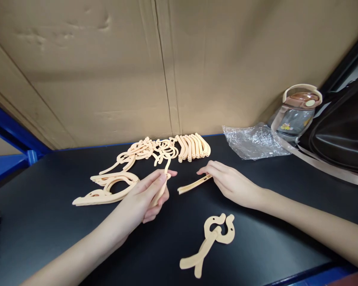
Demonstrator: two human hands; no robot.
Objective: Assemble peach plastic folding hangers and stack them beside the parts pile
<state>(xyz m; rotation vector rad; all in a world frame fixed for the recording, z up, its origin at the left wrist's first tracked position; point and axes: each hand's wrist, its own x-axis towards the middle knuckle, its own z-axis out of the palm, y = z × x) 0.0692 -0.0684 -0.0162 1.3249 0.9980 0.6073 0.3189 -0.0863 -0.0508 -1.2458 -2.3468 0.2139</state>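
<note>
Strip (193,185), cream and slotted, is pinched in right grip (234,183); left grip (150,190) pinches a curved cream piece (167,164).

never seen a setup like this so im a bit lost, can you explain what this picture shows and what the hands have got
There is no machine here: these are a person's two bare hands, seen from a camera worn on that person's head, looking forward and down. The left hand holds a curved piece; the right hand holds a strip. On the black table lie similar pale pieces: a jumbled pile, a neat row, a flat bundle on the left and a hooked set in front. To the right are crumpled clear plastic and a bottle with a strap. Cardboard stands behind.
</note>
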